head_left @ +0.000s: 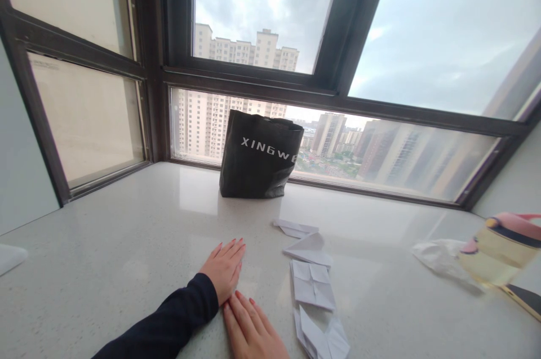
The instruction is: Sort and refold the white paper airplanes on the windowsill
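My left hand (224,270) lies flat on the white speckled countertop (139,269), fingers stretched out and holding nothing. Just below and to its right, my right hand (252,328) also rests flat with its fingers extended; its fingertips are at the heel of my left hand. Several folded white paper pieces form a column right of my hands: a narrow strip (296,228) at the top, a pointed piece (310,251) below it, a square one (313,286), and an angular one (321,339) at the bottom edge.
A black bag (260,159) with white lettering stands upright by the window. On the right are crumpled clear plastic (442,257), a yellow and pink cup (499,249) and part of a phone-like object (524,300). A white item (10,257) lies at the left edge.
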The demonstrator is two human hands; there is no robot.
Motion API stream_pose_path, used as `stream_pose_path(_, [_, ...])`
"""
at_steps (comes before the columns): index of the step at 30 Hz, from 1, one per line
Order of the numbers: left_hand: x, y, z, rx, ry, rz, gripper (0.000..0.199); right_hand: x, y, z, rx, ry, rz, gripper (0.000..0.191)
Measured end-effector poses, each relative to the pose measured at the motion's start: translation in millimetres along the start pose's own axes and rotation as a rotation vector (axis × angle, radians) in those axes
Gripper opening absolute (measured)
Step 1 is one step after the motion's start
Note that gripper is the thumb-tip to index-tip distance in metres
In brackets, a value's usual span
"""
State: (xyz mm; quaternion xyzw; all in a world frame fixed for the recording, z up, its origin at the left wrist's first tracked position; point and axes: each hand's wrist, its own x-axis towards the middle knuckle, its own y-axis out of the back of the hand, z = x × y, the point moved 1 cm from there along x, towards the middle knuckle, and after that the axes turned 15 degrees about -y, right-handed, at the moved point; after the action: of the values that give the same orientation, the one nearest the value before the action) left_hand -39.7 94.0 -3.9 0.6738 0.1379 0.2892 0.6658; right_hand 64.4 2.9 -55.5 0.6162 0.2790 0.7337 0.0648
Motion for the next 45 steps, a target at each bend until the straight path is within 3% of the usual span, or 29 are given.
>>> stream_pose_path(10, [0.1,-3.6,-1.6,0.002,-0.007,0.017,0.049,-7.6,-4.8,2.7,-0.017,0.041,-0.093,0.035])
stream_pose_path(20, [0.3,-2.7,-1.5,-0.005,-0.008,0.025,0.048,-0.7,-0.4,-0.2,0.013,-0.022,0.054,0.035])
stream_pose_path(29, [0.6,-2.2,-1.1,-0.013,-0.004,0.011,0.048,3.4,2.6,-1.3,0.031,-0.05,0.064,0.041])
stream_pose_path(34, [0.3,-1.2,-0.7,-0.01,-0.005,0.012,0.048,-3.9,-2.5,0.5,-0.013,0.017,-0.022,0.034])
stream_pose_path(45, [0.9,-2.6,-1.1,-0.01,-0.003,0.014,0.048,-6.6,-4.8,1.3,-0.015,0.009,-0.013,0.033])
